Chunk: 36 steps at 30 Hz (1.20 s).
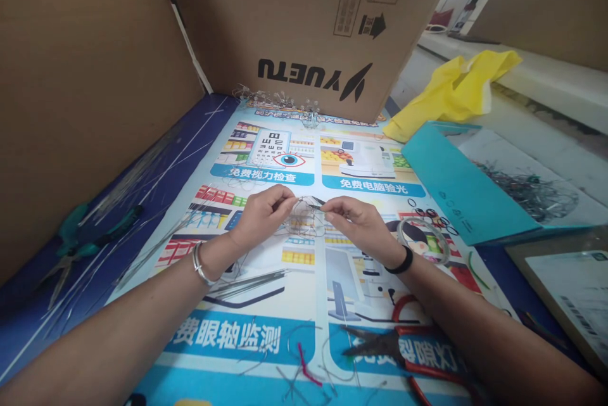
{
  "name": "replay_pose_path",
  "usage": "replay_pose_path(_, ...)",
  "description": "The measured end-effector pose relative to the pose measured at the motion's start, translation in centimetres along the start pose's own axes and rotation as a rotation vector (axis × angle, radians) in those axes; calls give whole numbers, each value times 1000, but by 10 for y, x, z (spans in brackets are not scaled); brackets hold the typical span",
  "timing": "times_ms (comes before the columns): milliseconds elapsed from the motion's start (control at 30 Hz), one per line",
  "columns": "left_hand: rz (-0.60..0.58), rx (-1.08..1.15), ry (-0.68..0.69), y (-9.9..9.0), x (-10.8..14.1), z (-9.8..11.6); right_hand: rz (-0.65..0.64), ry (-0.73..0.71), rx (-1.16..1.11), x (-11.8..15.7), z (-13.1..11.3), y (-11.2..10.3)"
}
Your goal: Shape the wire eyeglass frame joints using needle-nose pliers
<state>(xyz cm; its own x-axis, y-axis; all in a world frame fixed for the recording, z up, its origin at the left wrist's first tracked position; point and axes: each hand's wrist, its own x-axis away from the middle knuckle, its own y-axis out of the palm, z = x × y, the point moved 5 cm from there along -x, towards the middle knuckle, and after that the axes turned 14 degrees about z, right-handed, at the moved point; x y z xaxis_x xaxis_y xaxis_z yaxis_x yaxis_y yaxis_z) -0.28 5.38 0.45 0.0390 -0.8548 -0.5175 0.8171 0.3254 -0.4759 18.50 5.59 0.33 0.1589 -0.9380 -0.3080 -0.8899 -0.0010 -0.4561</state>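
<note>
Between my two hands is a small openwork piece of bent thin wire [304,223], held a little above the printed sheet. My left hand [266,213] pinches its upper left side between thumb and forefinger. At its upper right, my right hand [358,222] is closed in a pinch on the wire, and a short dark sliver shows at these fingertips, too small to name. Below my left wrist lies a bundle of straight wires [251,284]. Beside my right wrist is a clear ring-shaped coil [422,240], with several small black rings [430,213] behind it.
Red-handled scissors [380,346] lie near my right forearm, among wire scraps [304,368]. Teal-handled pliers [71,238] rest at left. A blue box [437,171] holds tangled wire, with yellow cloth [456,92] behind. Cardboard [304,13] stands at the back, finished-looking wire pieces [280,101] before it.
</note>
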Motion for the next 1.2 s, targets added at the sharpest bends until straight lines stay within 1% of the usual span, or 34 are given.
replay_pose_path(267,-3,19,8,1,0,0,-139,-23,-147,3,-2,5)
replay_pose_path(500,-22,14,28,1,1,1,-210,-46,-47,3,0,9)
replay_pose_path(700,-18,11,56,2,2,3,-296,-66,-46,2,-5,9)
replay_pose_path(933,-24,12,80,3,2,3,-326,-64,-10,2,-5,12)
replay_pose_path(1033,-33,20,80,4,3,4,-337,-88,22,2,-6,13)
replay_pose_path(1200,-43,10,65,4,3,7,-293,-91,84,0,-4,17)
